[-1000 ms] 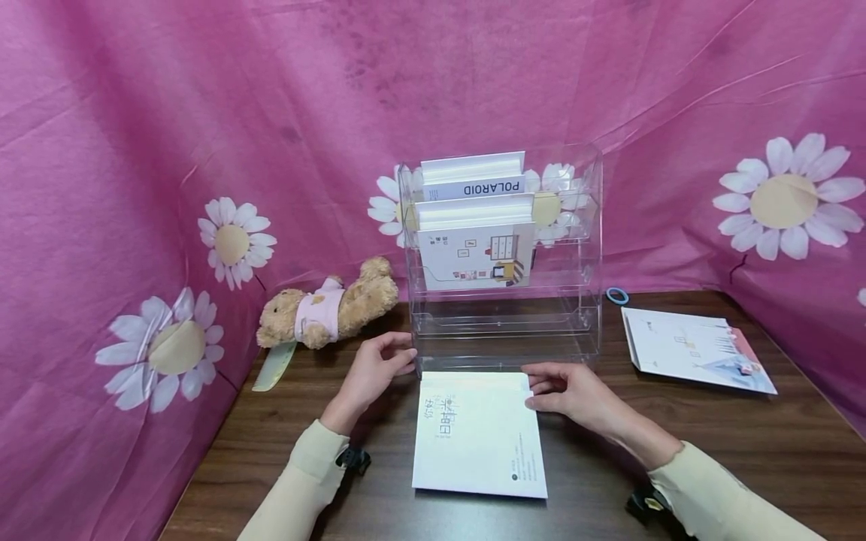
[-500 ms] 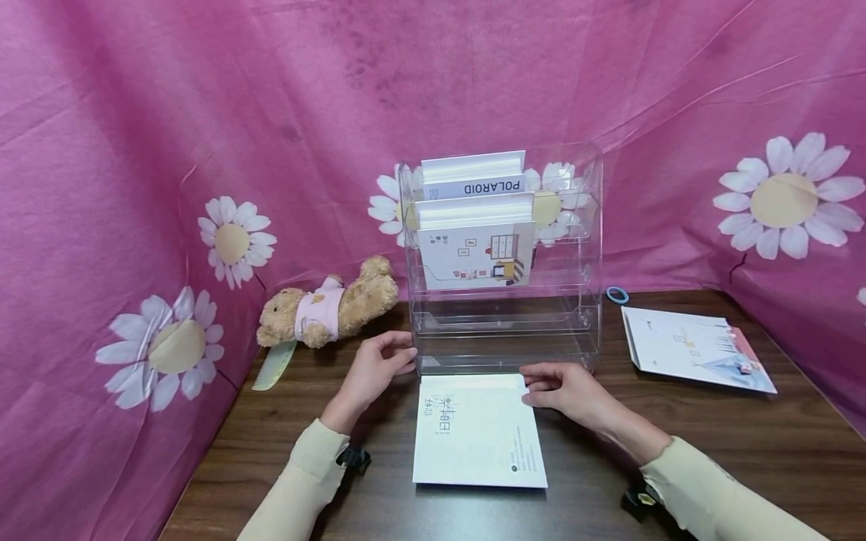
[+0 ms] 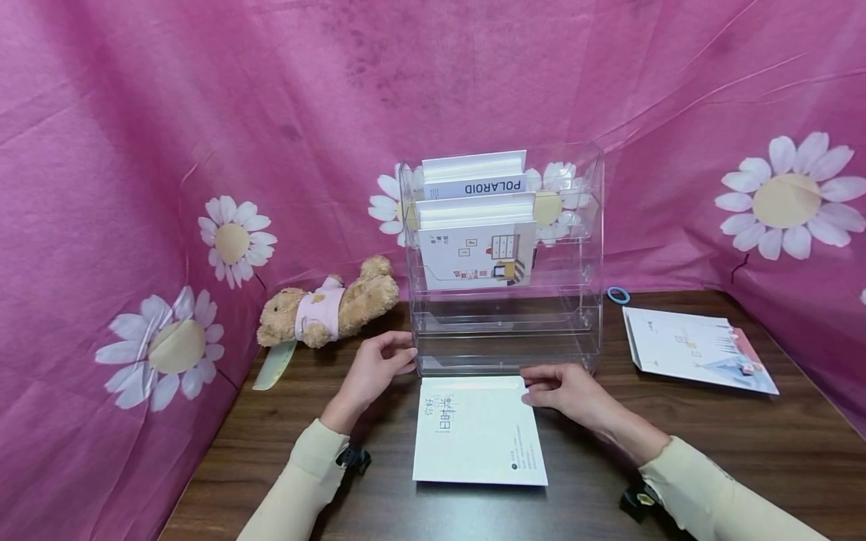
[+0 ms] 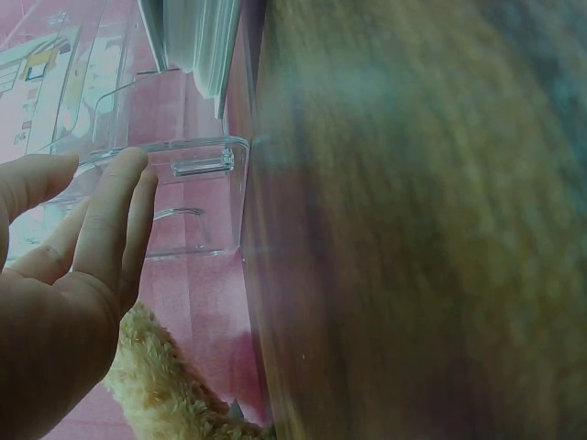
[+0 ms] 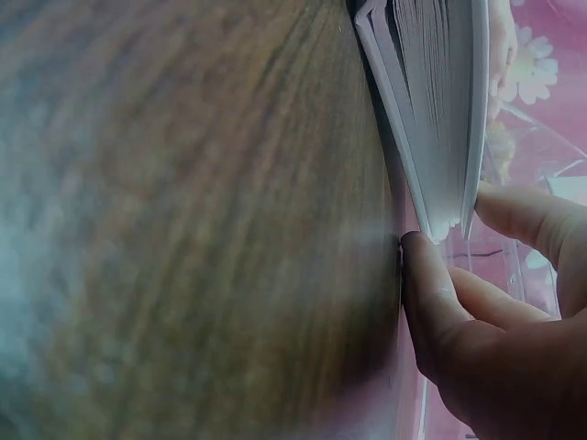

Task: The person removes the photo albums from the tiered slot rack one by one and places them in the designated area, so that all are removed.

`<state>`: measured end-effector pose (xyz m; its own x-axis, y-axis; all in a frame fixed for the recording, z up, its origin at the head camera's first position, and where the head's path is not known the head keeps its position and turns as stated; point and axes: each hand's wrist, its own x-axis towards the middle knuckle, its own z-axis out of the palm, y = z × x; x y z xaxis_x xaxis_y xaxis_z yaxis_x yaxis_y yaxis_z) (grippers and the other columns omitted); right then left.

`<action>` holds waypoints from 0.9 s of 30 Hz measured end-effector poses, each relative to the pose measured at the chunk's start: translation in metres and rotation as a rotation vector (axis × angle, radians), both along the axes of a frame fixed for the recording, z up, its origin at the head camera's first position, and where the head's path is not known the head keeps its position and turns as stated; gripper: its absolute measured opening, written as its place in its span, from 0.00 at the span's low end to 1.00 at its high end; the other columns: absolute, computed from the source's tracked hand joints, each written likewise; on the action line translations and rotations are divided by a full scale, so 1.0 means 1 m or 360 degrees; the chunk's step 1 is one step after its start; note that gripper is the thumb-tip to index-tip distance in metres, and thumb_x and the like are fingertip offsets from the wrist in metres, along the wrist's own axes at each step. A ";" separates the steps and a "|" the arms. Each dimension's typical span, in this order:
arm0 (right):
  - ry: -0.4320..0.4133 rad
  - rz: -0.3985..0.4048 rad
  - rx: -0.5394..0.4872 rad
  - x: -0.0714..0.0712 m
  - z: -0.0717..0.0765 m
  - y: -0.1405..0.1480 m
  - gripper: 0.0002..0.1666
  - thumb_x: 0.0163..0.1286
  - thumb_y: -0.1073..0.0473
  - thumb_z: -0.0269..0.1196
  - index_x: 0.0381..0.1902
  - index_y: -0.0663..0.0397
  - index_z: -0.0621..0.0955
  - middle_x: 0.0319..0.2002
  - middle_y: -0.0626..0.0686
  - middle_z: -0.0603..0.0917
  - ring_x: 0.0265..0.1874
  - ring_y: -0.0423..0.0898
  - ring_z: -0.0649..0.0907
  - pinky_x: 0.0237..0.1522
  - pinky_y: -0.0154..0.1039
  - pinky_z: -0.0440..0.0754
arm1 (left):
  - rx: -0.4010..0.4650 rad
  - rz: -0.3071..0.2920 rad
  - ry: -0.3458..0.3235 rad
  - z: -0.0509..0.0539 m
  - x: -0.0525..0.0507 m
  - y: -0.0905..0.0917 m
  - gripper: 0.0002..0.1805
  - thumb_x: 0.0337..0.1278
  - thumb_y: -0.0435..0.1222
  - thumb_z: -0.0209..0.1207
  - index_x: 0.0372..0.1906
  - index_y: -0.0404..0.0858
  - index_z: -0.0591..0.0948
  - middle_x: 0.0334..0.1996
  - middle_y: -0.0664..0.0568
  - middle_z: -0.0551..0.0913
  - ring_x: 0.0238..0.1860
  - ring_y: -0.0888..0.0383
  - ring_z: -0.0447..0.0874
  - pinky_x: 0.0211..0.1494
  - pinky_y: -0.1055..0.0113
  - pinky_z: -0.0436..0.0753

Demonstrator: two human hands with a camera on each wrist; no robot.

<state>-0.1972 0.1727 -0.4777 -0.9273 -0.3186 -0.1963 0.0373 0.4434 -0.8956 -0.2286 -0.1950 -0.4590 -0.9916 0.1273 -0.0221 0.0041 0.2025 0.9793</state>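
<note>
The white hard-covered book (image 3: 480, 443) lies in front of the clear plastic rack (image 3: 507, 324), its far edge close to the bottom tier. The right hand (image 3: 564, 389) pinches a far corner; the left hand (image 3: 370, 370), fingers fairly straight, seems to touch the rack's side. A POLAROID book (image 3: 476, 182) and an illustrated book (image 3: 476, 257) already stand in the rack's upper tiers; with this one and a stiff pastel book (image 3: 693, 349) out right of the rack, the work looks half done. Left of the rack, a curly plush bear (image 3: 328, 309) lies on the wood-grained bench (image 3: 582, 481).
</note>
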 end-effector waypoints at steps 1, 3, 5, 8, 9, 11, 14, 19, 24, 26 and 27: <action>-0.0001 -0.0001 0.0002 0.000 0.000 0.000 0.34 0.73 0.61 0.77 0.72 0.71 0.82 0.62 0.66 0.91 0.55 0.50 0.91 0.47 0.28 0.89 | 0.0003 0.0000 0.0000 0.000 0.000 0.000 0.19 0.78 0.26 0.65 0.67 0.27 0.84 0.61 0.31 0.87 0.54 0.49 0.92 0.57 0.60 0.96; 0.0001 -0.0002 0.0001 0.000 0.001 -0.001 0.34 0.73 0.61 0.77 0.71 0.71 0.82 0.61 0.66 0.92 0.55 0.50 0.92 0.47 0.28 0.89 | 0.0005 -0.0003 0.0002 0.000 0.000 0.000 0.19 0.78 0.26 0.65 0.67 0.27 0.84 0.61 0.30 0.87 0.54 0.49 0.92 0.57 0.60 0.96; 0.0003 0.0001 -0.0001 0.000 0.001 -0.001 0.34 0.73 0.61 0.77 0.71 0.72 0.82 0.60 0.66 0.92 0.54 0.49 0.92 0.46 0.28 0.89 | 0.0010 -0.0003 -0.0001 0.000 0.000 0.000 0.19 0.78 0.26 0.65 0.67 0.27 0.84 0.61 0.30 0.86 0.54 0.48 0.92 0.57 0.61 0.96; 0.0003 -0.0004 -0.0006 0.000 0.001 -0.001 0.33 0.72 0.62 0.77 0.70 0.72 0.82 0.60 0.66 0.92 0.53 0.49 0.92 0.46 0.28 0.89 | 0.0008 -0.0005 -0.0003 0.000 0.000 0.000 0.19 0.78 0.26 0.65 0.68 0.27 0.84 0.61 0.30 0.86 0.54 0.47 0.92 0.57 0.61 0.96; 0.0002 -0.0008 -0.0008 0.001 0.001 -0.001 0.33 0.72 0.62 0.77 0.70 0.72 0.83 0.59 0.66 0.92 0.53 0.48 0.92 0.46 0.28 0.89 | 0.0008 -0.0005 -0.0005 0.000 0.000 0.000 0.19 0.78 0.26 0.65 0.68 0.27 0.84 0.61 0.30 0.86 0.54 0.47 0.92 0.57 0.61 0.96; -0.0004 -0.0018 -0.0017 0.001 0.001 -0.001 0.33 0.72 0.62 0.77 0.70 0.72 0.82 0.59 0.66 0.92 0.53 0.47 0.91 0.46 0.28 0.89 | 0.0012 -0.0006 -0.0007 0.000 0.000 0.000 0.19 0.78 0.26 0.65 0.68 0.27 0.84 0.61 0.30 0.86 0.55 0.46 0.92 0.57 0.61 0.96; -0.0015 -0.0041 -0.0032 0.002 0.001 -0.002 0.34 0.72 0.62 0.78 0.70 0.72 0.82 0.60 0.66 0.92 0.52 0.44 0.91 0.46 0.28 0.89 | 0.0012 -0.0009 -0.0007 0.000 0.001 -0.001 0.19 0.78 0.26 0.65 0.68 0.27 0.84 0.61 0.30 0.86 0.55 0.46 0.92 0.57 0.61 0.96; -0.0029 -0.0061 -0.0063 0.004 0.000 -0.002 0.34 0.71 0.62 0.78 0.70 0.73 0.82 0.59 0.66 0.92 0.50 0.42 0.91 0.47 0.27 0.88 | 0.0004 -0.0016 -0.0011 0.000 0.001 -0.001 0.19 0.78 0.26 0.65 0.68 0.28 0.84 0.61 0.31 0.87 0.54 0.48 0.92 0.57 0.61 0.96; -0.0038 -0.0049 -0.0080 0.005 0.002 -0.001 0.34 0.71 0.62 0.78 0.71 0.73 0.82 0.60 0.66 0.92 0.52 0.43 0.91 0.47 0.28 0.89 | 0.0001 -0.0016 -0.0019 0.001 0.001 0.000 0.19 0.78 0.26 0.65 0.68 0.28 0.84 0.61 0.31 0.87 0.55 0.48 0.92 0.58 0.60 0.96; -0.0046 -0.0051 -0.0074 0.005 0.002 0.000 0.34 0.71 0.61 0.78 0.70 0.72 0.83 0.61 0.66 0.92 0.53 0.44 0.92 0.48 0.28 0.89 | -0.0002 -0.0014 -0.0016 0.001 0.000 0.000 0.19 0.78 0.26 0.65 0.68 0.28 0.84 0.61 0.31 0.87 0.55 0.48 0.93 0.58 0.60 0.96; -0.0042 -0.0047 -0.0068 0.005 0.002 0.000 0.34 0.71 0.61 0.78 0.70 0.71 0.83 0.61 0.65 0.92 0.53 0.45 0.92 0.48 0.28 0.89 | -0.0003 -0.0015 -0.0014 0.001 0.000 0.000 0.19 0.78 0.26 0.65 0.68 0.28 0.84 0.61 0.31 0.87 0.55 0.48 0.93 0.58 0.60 0.96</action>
